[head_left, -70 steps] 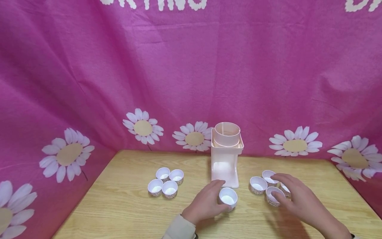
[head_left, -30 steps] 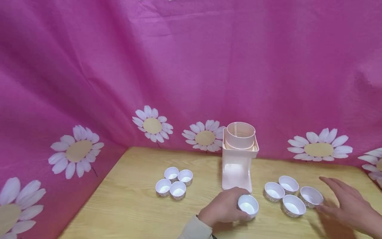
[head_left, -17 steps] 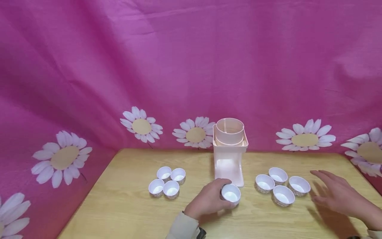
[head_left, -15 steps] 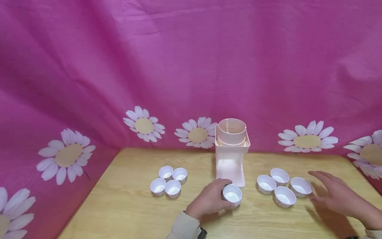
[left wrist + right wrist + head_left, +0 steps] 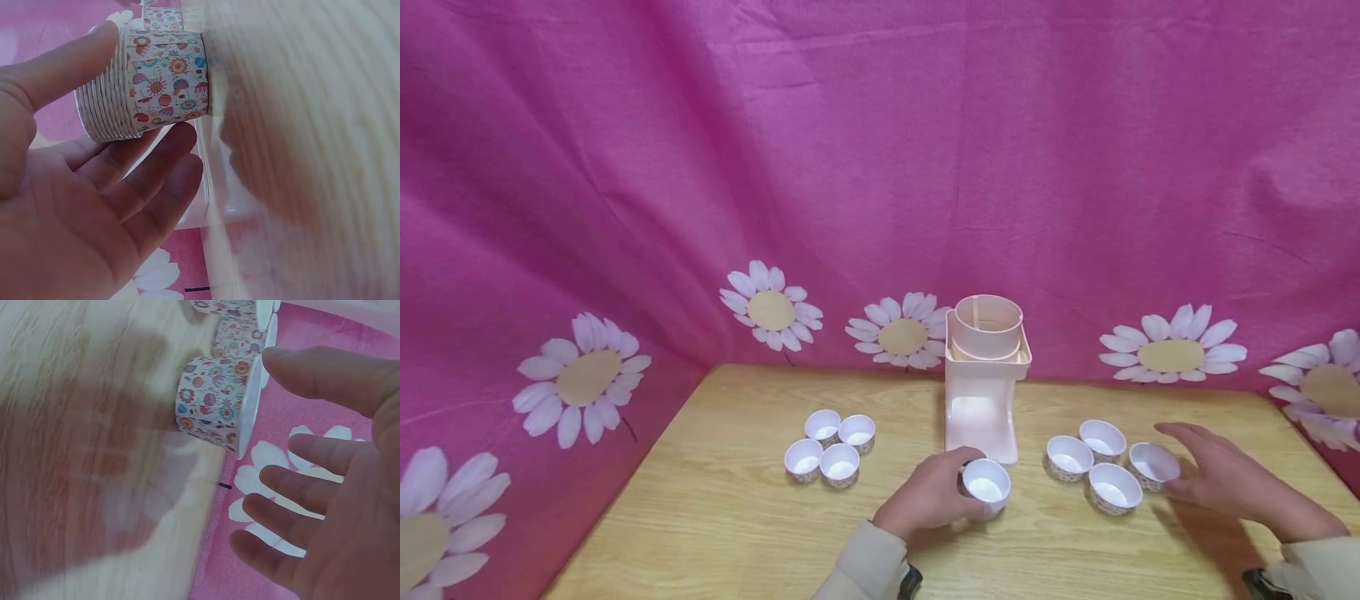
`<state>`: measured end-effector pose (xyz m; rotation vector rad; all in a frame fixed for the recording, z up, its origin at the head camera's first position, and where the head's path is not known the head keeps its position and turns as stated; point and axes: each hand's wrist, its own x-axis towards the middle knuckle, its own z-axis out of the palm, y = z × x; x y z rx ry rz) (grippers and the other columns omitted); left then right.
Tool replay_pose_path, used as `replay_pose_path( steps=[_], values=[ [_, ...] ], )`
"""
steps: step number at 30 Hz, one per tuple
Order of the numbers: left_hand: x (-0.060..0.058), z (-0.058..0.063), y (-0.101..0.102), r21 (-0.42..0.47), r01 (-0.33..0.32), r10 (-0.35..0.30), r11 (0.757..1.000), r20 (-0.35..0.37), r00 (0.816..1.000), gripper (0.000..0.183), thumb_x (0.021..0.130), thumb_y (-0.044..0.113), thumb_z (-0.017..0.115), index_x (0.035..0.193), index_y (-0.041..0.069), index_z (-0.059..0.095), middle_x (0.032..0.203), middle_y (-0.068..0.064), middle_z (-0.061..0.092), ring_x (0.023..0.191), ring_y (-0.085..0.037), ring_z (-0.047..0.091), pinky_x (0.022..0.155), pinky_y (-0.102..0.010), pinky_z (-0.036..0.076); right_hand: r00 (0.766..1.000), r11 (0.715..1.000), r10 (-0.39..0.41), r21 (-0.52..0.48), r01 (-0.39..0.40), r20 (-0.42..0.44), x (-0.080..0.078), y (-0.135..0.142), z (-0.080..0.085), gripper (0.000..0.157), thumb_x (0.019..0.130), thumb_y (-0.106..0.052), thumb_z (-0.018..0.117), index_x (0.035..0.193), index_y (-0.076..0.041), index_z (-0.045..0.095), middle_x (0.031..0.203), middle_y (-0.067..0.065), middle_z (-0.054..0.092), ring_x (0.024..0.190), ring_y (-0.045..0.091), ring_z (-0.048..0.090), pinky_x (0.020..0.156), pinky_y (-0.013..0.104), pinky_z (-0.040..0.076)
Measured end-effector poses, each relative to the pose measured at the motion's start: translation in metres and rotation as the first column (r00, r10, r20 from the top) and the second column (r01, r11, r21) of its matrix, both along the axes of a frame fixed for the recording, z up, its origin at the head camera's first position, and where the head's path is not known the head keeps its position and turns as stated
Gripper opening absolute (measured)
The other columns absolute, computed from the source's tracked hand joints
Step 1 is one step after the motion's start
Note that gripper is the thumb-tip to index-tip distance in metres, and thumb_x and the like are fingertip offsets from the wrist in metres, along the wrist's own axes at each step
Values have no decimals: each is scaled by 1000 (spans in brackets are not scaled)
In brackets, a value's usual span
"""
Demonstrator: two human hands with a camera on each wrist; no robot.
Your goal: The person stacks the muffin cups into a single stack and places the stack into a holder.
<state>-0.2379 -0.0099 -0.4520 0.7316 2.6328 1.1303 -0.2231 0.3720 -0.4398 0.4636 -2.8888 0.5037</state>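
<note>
My left hand (image 5: 928, 497) holds a stack of nested paper baking cups (image 5: 987, 482) upright at the front middle of the table. In the left wrist view, the stack (image 5: 165, 75) shows many layered rims and a flower print, with the thumb at the rim and fingers along the opposite side. My right hand (image 5: 1225, 479) is spread beside the rightmost paper cup (image 5: 1153, 465) of the right-hand cluster. Seen from the right wrist, the thumb tip is right at the rim of that printed cup (image 5: 212, 400), and the other fingers are loosely bent and hold nothing.
Behind the stack stands a pale pink plastic holder (image 5: 981, 425) with a round tube (image 5: 988, 333) on top. Several paper cups (image 5: 838, 467) sit clustered on the left. Others (image 5: 1069, 457) stand near my right hand. A pink daisy-print cloth (image 5: 850, 167) hangs behind the wooden table (image 5: 737, 533).
My right hand drew away to the right from the right-hand cluster, then came back left toward its rightmost cup. The left hand keeps its grip on the stack. The head view shifted slightly.
</note>
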Motion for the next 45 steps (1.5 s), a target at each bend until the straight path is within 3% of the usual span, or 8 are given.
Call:
replay_pose_path(
  steps=[6, 11, 18, 25, 31, 37, 45],
  values=[
    [-3, 2, 3, -28, -6, 7, 1000, 8, 1000, 56, 72, 26, 88, 121, 19, 63, 99, 6, 68, 85, -2, 56, 79, -19, 45, 999, 1000, -14, -5, 14, 48, -3, 2, -3, 73, 67, -12, 84, 126, 14, 52, 123, 40, 57, 113, 57, 55, 89, 64, 45],
    [-2, 1, 7, -44, -13, 13, 999, 1, 1000, 54, 72, 27, 89, 120, 20, 64, 98, 7, 68, 85, -3, 56, 79, -20, 45, 997, 1000, -22, 9, 22, 70, -6, 3, -3, 69, 70, -15, 84, 123, 16, 54, 118, 38, 60, 98, 50, 63, 83, 61, 51],
    [0, 2, 8, -57, -20, 20, 998, -16, 1000, 52, 71, 27, 88, 116, 21, 64, 96, 9, 67, 84, -2, 55, 77, -20, 44, 999, 999, -18, 49, 16, 44, -9, 2, -5, 67, 68, -18, 85, 119, 17, 58, 105, 27, 69, 85, 29, 65, 73, 39, 52],
    [1, 0, 7, -72, -16, 15, 997, -11, 1000, 51, 71, 28, 89, 115, 23, 63, 96, 10, 67, 84, -2, 55, 76, -20, 44, 998, 997, -39, 67, 37, 38, -10, 2, -10, 64, 69, -20, 84, 117, 15, 61, 104, 27, 70, 90, 34, 66, 76, 45, 53],
    [2, 0, 6, -54, -14, 14, 998, 4, 1000, 53, 72, 28, 89, 117, 23, 62, 96, 9, 67, 84, -3, 55, 76, -20, 44, 997, 998, -48, 47, 46, 55, -9, 2, -11, 60, 70, -21, 84, 115, 13, 63, 99, 23, 71, 85, 26, 63, 70, 38, 50],
    [3, 0, 3, -38, -10, 11, 999, 21, 1000, 55, 71, 27, 89, 118, 22, 62, 96, 8, 67, 83, -2, 54, 76, -20, 44, 997, 998, -56, 35, 54, 57, -6, 1, -3, 58, 72, -21, 84, 115, 12, 64, 95, 19, 71, 80, 20, 61, 66, 34, 49],
    [0, 1, 0, -35, -37, 37, 999, 18, 999, 56, 69, 28, 90, 118, 23, 64, 98, 7, 68, 86, -4, 55, 80, -23, 45, 999, 999, -38, 15, 38, -30, -6, -1, 19, 58, 73, -19, 84, 118, 11, 62, 87, 9, 69, 72, 5, 53, 59, 25, 41]
  ],
)
